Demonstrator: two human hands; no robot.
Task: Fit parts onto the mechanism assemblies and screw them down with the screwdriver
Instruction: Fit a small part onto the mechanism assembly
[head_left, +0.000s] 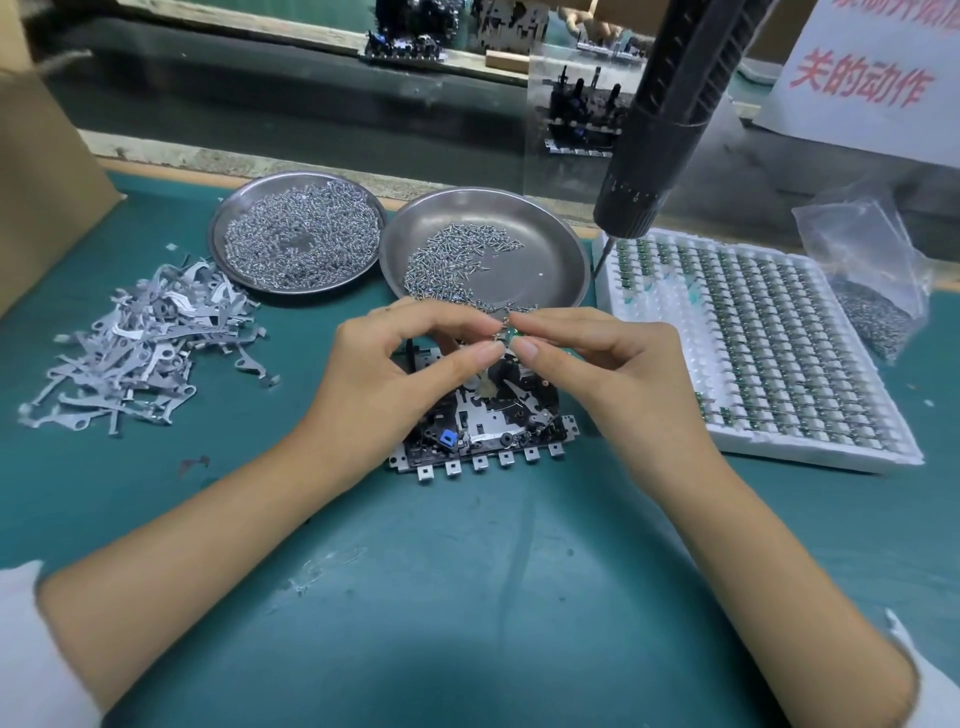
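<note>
Both hands meet over the far edge of the mechanism assembly (483, 415), which lies flat on the green tabletop (467, 597) directly under the hands, long axis running left-right, row of metal tabs along its near edge toward the person. Left hand (395, 374): thumb and forefinger curled toward each other, tips pinching at a small part (506, 335). Right hand (597, 364): thumb and forefinger pinching the same small part from the other side; green bit and a screw-like metal piece show between the fingertips, orientation too small to tell.

Screwdriver (660, 119) hangs above and beyond the right hand, black body tilted, long axis running from upper right down to lower left, bit pointing down just beside the white tray's left far corner. No hand on it.

Beyond the hands: a steel dish of screws (550, 244), touching a second steel dish (298, 236) of small metal bits to its left. Left of the left hand, a loose pile of grey stamped levers (145, 343). Right of the right hand, a white tray (753, 343) with rows of small green parts, and a plastic bag (867, 270) at its far right edge.
</note>
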